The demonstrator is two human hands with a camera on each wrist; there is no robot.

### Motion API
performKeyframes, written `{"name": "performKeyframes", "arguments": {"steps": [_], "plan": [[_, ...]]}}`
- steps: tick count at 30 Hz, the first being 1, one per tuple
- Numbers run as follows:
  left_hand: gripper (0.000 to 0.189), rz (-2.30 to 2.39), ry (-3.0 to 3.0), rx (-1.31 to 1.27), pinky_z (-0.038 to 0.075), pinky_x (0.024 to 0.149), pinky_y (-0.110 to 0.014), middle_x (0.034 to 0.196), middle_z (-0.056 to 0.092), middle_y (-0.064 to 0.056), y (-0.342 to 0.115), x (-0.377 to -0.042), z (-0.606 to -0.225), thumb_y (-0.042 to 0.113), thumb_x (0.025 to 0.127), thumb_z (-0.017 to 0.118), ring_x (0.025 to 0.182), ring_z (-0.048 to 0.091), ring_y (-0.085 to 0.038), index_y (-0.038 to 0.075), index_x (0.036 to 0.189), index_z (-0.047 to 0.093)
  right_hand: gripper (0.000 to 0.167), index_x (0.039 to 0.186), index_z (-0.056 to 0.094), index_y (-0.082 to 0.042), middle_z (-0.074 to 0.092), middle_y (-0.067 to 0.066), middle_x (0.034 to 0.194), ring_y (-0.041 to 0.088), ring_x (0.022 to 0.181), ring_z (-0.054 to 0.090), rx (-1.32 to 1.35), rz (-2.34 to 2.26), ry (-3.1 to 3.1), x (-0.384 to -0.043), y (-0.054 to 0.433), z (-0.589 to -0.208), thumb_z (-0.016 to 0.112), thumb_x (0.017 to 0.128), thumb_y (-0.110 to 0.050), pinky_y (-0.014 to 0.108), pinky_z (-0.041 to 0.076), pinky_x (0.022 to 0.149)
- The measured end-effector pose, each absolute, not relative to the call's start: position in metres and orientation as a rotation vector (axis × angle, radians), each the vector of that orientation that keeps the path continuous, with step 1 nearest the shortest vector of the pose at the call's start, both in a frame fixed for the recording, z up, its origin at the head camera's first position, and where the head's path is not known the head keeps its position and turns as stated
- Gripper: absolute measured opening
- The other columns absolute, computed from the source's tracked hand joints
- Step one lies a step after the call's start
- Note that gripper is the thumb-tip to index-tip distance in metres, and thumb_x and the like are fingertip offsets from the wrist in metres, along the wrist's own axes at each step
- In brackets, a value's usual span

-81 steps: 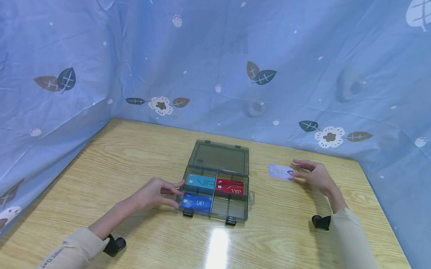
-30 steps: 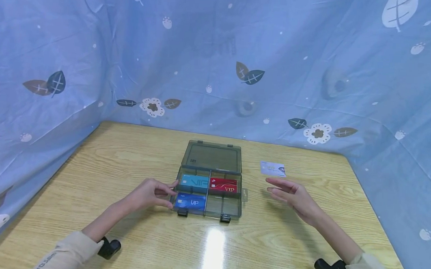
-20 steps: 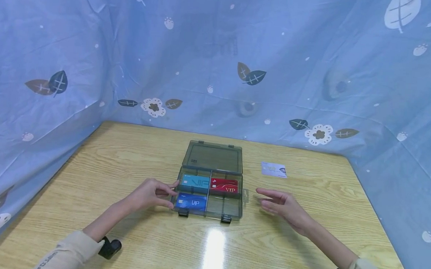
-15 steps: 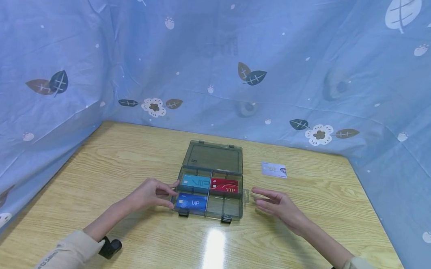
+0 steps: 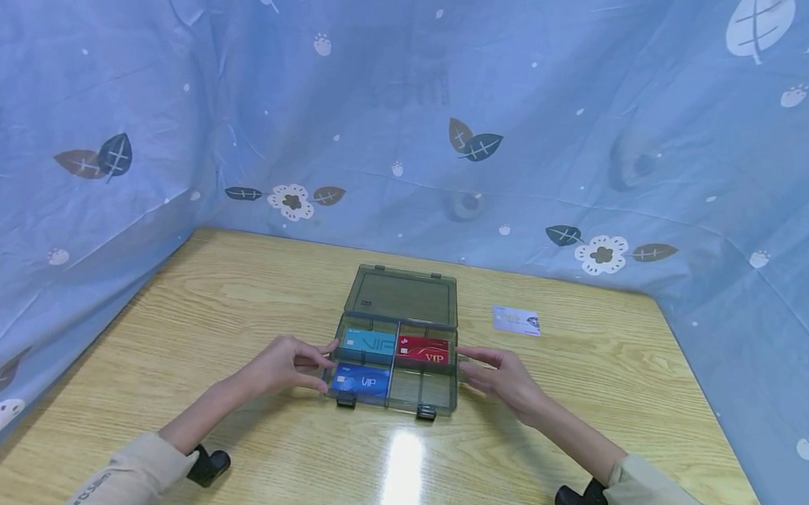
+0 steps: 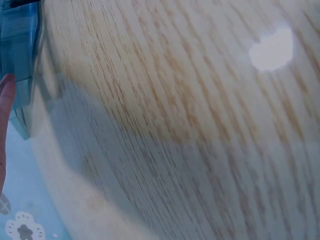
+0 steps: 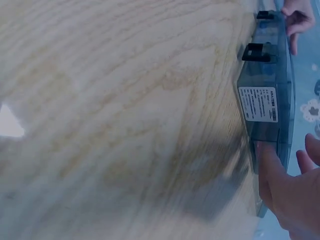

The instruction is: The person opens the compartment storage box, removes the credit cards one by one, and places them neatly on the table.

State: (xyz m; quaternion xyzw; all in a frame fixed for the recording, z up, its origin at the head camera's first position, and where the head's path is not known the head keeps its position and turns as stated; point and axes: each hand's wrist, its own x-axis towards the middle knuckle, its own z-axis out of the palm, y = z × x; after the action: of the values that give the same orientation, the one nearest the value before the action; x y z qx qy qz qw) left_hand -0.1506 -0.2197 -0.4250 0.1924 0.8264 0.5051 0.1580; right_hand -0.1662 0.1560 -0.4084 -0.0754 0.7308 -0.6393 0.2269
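In the head view, shows the open compartment box (image 5: 407, 388) on the wooden surface (image 5: 297, 460), right between the left hand (image 5: 282, 364) and the right hand (image 5: 508, 380). Seems to hinge on just that: box to the right of the one, to the left of the other, with little to choose for nearness. Runs with its wider side left to right, from hand to hand, the lid (image 5: 402, 294) laid back at the far side. Holds a light-blue card (image 5: 369, 342) far left, a red card (image 5: 423, 350) far right and a dark-blue card (image 5: 361, 379) near left. Has a pale card (image 5: 516, 320) too, flat on the surface beyond the right hand, apart from the box, long side roughly left to right. Shows the left fingers and thumb apart, gently bent at the left wall, clamped on nothing; the right fingers likewise apart, loosely extended to the right wall, nothing in the grasp.

In the left wrist view, catches only a finger (image 6: 5, 105) at the border, tip apparently against the bluish box; too little to judge the rest.

In the right wrist view, shows the box beside black latches (image 7: 256, 52) and a white label (image 7: 258, 104). Has one right finger apparently touching the wall near the label, others spread clear; the left hand at the far end.
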Motion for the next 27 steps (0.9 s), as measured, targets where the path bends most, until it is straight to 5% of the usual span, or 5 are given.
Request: {"name": "performKeyframes", "arguments": {"steps": [8,12,15,19,27], "plan": [[0.035,1.452,2.349,0.563,0.053,0.089,-0.027,0.136,0.046,-0.025,-0.219,-0.151,-0.426,0.012,0.073,0.081,0.120,0.053,-0.036,-0.005,0.103,0.071,0.028,0.117,0.066,0.005,0.062,0.023,0.122,0.026,0.087,0.070,-0.394,-1.366,2.503,-0.176,0.140,-0.408,0.064,0.092,-0.008,0.033,0.059,0.066],[0.036,1.460,2.334,0.560,0.054,0.088,-0.027,0.136,0.045,-0.027,-0.219,-0.150,-0.425,0.011,0.073,0.081,0.118,0.054,-0.037,-0.005,0.103,0.071,0.024,0.110,0.069,0.006,0.066,0.023,0.114,0.017,0.071,0.069,-0.535,-1.091,2.704,-0.182,0.129,-0.407,0.065,0.091,-0.008,0.021,0.052,0.054],[0.035,1.469,2.327,0.558,0.054,0.088,-0.027,0.137,0.045,-0.027,-0.220,-0.150,-0.424,0.011,0.073,0.081,0.119,0.053,-0.038,-0.005,0.103,0.071,0.022,0.105,0.069,0.010,0.070,0.020,0.086,0.012,0.054,0.057,-0.645,-0.819,2.827,-0.186,0.118,-0.404,0.064,0.092,-0.007,0.020,0.042,0.046],[0.035,1.459,2.341,0.569,0.053,0.090,-0.027,0.137,0.045,-0.026,-0.222,-0.150,-0.425,0.012,0.074,0.081,0.121,0.051,-0.038,-0.005,0.103,0.071,0.023,0.084,0.066,0.010,0.056,0.013,0.063,0.019,0.058,0.048,-0.631,-0.432,2.849,-0.187,0.100,-0.397,0.057,0.096,-0.008,0.030,0.045,0.050],[0.035,1.465,2.342,0.578,0.053,0.090,-0.027,0.137,0.044,-0.026,-0.220,-0.151,-0.426,0.011,0.074,0.081,0.120,0.053,-0.037,-0.005,0.103,0.070,0.035,0.074,0.058,-0.001,0.053,0.014,0.082,0.024,0.072,0.045,-0.656,0.016,2.678,-0.211,0.091,-0.429,0.040,0.103,-0.008,0.037,0.047,0.064]]}}
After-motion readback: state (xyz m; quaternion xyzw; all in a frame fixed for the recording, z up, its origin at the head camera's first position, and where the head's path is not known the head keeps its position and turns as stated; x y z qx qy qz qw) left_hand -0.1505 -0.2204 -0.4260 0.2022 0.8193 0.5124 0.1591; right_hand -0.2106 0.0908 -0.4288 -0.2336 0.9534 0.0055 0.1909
